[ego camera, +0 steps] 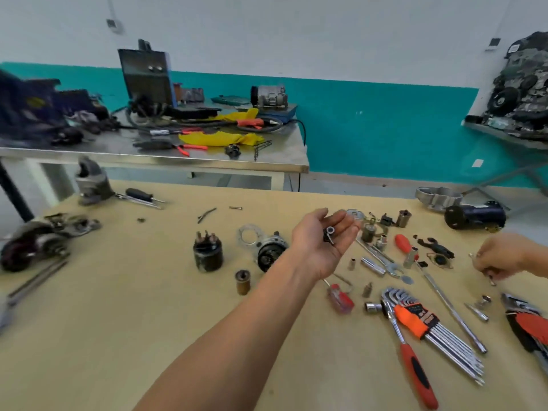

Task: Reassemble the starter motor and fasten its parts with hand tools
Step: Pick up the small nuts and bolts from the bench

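Observation:
My left hand [321, 238] is held palm up over the tan table [124, 307], fingers relaxed, with a small dark metal part [329, 234] lying in the palm. My right hand [501, 258] is at the right edge, fingers curled, pinching a small silver piece [490, 280] just above the table. Left of my left hand lie starter motor parts: a black solenoid [207, 252], a geared housing [270, 250] and a thin metal gasket [249, 235]. A black motor body [474, 216] lies at the far right.
Sockets, a spanner [382, 258], a red-handled ratchet [410, 351], hex key sets [439, 333], a long extension bar [450, 307] and a red screwdriver [340, 298] crowd the right side. More motor pieces [38, 241] sit at the left edge. A steel bench [166, 155] stands behind.

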Demonstrator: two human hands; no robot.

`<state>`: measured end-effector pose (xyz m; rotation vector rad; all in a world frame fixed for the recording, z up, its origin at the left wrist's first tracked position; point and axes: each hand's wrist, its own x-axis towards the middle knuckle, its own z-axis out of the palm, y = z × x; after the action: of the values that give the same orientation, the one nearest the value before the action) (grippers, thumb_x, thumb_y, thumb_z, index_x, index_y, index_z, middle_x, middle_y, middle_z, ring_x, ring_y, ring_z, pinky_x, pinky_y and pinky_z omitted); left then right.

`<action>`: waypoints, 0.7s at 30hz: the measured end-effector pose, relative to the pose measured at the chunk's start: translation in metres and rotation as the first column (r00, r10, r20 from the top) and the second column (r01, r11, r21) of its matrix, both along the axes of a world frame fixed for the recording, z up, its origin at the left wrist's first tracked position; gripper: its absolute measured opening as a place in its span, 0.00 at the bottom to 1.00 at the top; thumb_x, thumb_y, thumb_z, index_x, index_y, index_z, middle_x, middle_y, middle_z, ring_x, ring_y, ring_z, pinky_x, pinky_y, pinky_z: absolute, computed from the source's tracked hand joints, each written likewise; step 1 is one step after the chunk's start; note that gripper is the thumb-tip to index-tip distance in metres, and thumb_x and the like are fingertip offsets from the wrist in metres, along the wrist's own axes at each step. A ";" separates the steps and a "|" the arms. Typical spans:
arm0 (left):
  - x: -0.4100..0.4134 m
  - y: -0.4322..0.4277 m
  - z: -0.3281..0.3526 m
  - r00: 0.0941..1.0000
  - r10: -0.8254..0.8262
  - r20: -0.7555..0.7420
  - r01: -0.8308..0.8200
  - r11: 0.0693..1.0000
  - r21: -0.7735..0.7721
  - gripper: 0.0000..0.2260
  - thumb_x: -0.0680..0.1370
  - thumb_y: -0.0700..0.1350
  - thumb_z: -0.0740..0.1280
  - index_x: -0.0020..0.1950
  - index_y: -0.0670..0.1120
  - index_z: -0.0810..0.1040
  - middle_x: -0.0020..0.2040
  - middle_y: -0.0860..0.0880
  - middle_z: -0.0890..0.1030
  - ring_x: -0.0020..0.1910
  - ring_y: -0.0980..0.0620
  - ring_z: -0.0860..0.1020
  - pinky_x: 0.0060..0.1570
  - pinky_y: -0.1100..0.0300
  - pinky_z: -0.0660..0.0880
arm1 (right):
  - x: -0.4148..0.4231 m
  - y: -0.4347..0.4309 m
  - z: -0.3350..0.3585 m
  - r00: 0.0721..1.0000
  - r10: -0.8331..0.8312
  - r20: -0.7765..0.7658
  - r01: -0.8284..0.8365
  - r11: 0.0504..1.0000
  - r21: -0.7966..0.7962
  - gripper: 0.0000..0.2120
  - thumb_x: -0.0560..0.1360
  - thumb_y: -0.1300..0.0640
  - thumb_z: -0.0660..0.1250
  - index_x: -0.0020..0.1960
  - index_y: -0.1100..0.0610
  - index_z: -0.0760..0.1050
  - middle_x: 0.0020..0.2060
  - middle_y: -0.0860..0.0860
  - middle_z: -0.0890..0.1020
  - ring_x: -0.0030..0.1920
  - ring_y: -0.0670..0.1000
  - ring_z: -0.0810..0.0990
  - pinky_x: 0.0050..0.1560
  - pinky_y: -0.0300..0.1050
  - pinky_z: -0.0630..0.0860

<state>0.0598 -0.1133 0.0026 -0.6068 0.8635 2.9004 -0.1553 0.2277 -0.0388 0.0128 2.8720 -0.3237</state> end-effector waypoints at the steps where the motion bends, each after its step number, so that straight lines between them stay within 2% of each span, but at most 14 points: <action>1: 0.006 -0.012 0.003 1.000 0.025 0.001 -0.025 1.000 0.002 0.18 0.84 0.45 0.59 0.38 0.39 0.78 0.30 0.44 0.79 0.25 0.50 0.78 0.26 0.63 0.79 | 0.002 -0.007 0.009 0.999 0.018 -0.033 -0.019 0.999 -0.031 0.05 0.71 0.61 0.75 0.40 0.64 0.84 0.28 0.56 0.84 0.34 0.56 0.86 0.33 0.44 0.80; 2: 0.013 -0.024 0.006 0.999 0.044 0.003 -0.044 0.999 -0.010 0.18 0.84 0.45 0.59 0.35 0.43 0.75 0.27 0.47 0.76 0.21 0.54 0.72 0.19 0.66 0.72 | 0.007 -0.019 0.022 0.996 0.044 -0.079 -0.050 0.996 -0.069 0.04 0.71 0.62 0.76 0.40 0.63 0.84 0.28 0.56 0.84 0.33 0.56 0.85 0.33 0.46 0.81; 4: 0.028 -0.050 0.011 0.996 0.094 -0.008 -0.094 0.990 -0.103 0.18 0.84 0.47 0.59 0.33 0.48 0.68 0.24 0.51 0.68 0.19 0.57 0.61 0.15 0.67 0.57 | 0.026 -0.059 0.056 0.976 0.109 -0.187 -0.142 0.974 -0.177 0.03 0.69 0.65 0.77 0.40 0.64 0.84 0.28 0.57 0.84 0.30 0.54 0.84 0.33 0.49 0.83; 6: 0.044 -0.078 0.008 0.978 0.204 -0.042 -0.206 0.918 -0.339 0.19 0.83 0.50 0.60 0.32 0.49 0.66 0.24 0.53 0.65 0.21 0.56 0.58 0.17 0.65 0.54 | 0.067 -0.119 0.090 0.949 0.217 -0.229 -0.283 0.905 -0.317 0.02 0.66 0.66 0.77 0.39 0.62 0.85 0.29 0.58 0.84 0.28 0.52 0.83 0.33 0.50 0.84; 7: 0.052 -0.094 0.004 0.961 0.268 -0.074 -0.265 0.803 -0.535 0.20 0.83 0.51 0.60 0.32 0.48 0.66 0.24 0.53 0.65 0.22 0.55 0.59 0.20 0.63 0.56 | 0.096 -0.154 0.103 0.925 0.306 -0.225 -0.371 0.854 -0.365 0.03 0.66 0.66 0.76 0.38 0.60 0.85 0.30 0.57 0.84 0.28 0.52 0.83 0.31 0.48 0.84; 9: 0.072 -0.127 -0.010 0.915 0.359 -0.182 -0.321 0.376 -0.869 0.21 0.83 0.54 0.58 0.32 0.47 0.66 0.24 0.53 0.65 0.25 0.54 0.61 0.26 0.60 0.59 | 0.163 -0.224 0.116 0.844 0.501 -0.193 -0.533 0.742 -0.407 0.01 0.65 0.62 0.76 0.36 0.58 0.84 0.29 0.54 0.84 0.27 0.48 0.83 0.26 0.39 0.79; 10: 0.082 -0.143 -0.020 0.900 0.364 -0.240 -0.314 0.159 -0.936 0.23 0.84 0.55 0.58 0.31 0.47 0.65 0.24 0.53 0.65 0.25 0.53 0.62 0.28 0.58 0.60 | 0.195 -0.258 0.114 0.781 0.600 -0.171 -0.613 0.687 -0.389 0.01 0.65 0.60 0.75 0.35 0.57 0.83 0.27 0.52 0.84 0.26 0.46 0.82 0.25 0.35 0.76; 11: 0.092 -0.160 -0.031 0.898 0.352 -0.263 -0.275 -0.015 -0.961 0.24 0.84 0.55 0.57 0.29 0.46 0.63 0.24 0.52 0.65 0.25 0.52 0.63 0.28 0.56 0.61 | 0.224 -0.291 0.108 0.713 0.685 -0.147 -0.684 0.636 -0.357 0.01 0.65 0.59 0.74 0.35 0.57 0.83 0.27 0.51 0.83 0.26 0.45 0.81 0.26 0.34 0.76; 13: 0.113 -0.190 -0.060 0.918 0.351 -0.185 -0.077 -0.301 -0.950 0.26 0.84 0.56 0.56 0.28 0.46 0.63 0.25 0.48 0.69 0.29 0.44 0.69 0.30 0.53 0.61 | 0.265 -0.350 0.084 0.625 0.772 -0.116 -0.765 0.576 -0.286 0.02 0.66 0.59 0.74 0.35 0.58 0.83 0.28 0.50 0.83 0.25 0.48 0.80 0.28 0.38 0.78; 14: 0.122 -0.203 -0.073 0.925 0.362 -0.113 0.049 -0.409 -0.911 0.25 0.83 0.57 0.56 0.29 0.46 0.64 0.28 0.46 0.73 0.34 0.39 0.72 0.33 0.52 0.63 | 0.277 -0.376 0.068 0.610 0.783 -0.118 -0.783 0.573 -0.244 0.04 0.66 0.59 0.73 0.35 0.60 0.82 0.26 0.51 0.81 0.24 0.51 0.77 0.26 0.40 0.76; 15: 0.130 -0.215 -0.085 0.928 0.371 -0.037 0.158 -0.480 -0.863 0.24 0.83 0.57 0.55 0.31 0.46 0.66 0.34 0.43 0.78 0.39 0.37 0.75 0.35 0.52 0.64 | 0.285 -0.398 0.052 0.611 0.783 -0.119 -0.786 0.582 -0.209 0.07 0.65 0.59 0.73 0.34 0.63 0.80 0.24 0.52 0.78 0.23 0.53 0.72 0.22 0.39 0.72; 17: 0.142 -0.232 -0.099 0.926 0.367 0.086 0.289 -0.545 -0.787 0.19 0.84 0.55 0.55 0.37 0.48 0.68 0.46 0.41 0.81 0.48 0.37 0.77 0.39 0.52 0.67 | 0.294 -0.433 0.020 0.641 0.760 -0.111 -0.765 0.620 -0.173 0.12 0.65 0.58 0.73 0.30 0.62 0.73 0.23 0.53 0.71 0.23 0.52 0.65 0.18 0.37 0.62; 19: 0.147 -0.243 -0.102 0.948 0.299 0.109 0.270 -0.571 -0.775 0.14 0.84 0.51 0.57 0.40 0.48 0.69 0.48 0.41 0.80 0.51 0.38 0.77 0.43 0.50 0.70 | 0.297 -0.457 -0.005 0.666 0.737 -0.114 -0.743 0.644 -0.180 0.15 0.65 0.58 0.74 0.29 0.58 0.67 0.23 0.52 0.69 0.24 0.51 0.63 0.18 0.40 0.59; 21: 0.149 -0.249 -0.104 0.982 0.182 0.055 0.148 -0.547 -0.824 0.11 0.83 0.45 0.60 0.42 0.44 0.72 0.46 0.40 0.79 0.50 0.39 0.75 0.47 0.49 0.70 | 0.298 -0.472 -0.021 0.707 0.698 -0.116 -0.703 0.676 -0.220 0.16 0.66 0.57 0.74 0.30 0.57 0.66 0.25 0.51 0.70 0.26 0.51 0.65 0.21 0.42 0.59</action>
<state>0.2087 -0.3622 -0.1011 -0.7290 3.3110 0.6085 0.1426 -0.2442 -0.0596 -1.1228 2.5658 -0.5096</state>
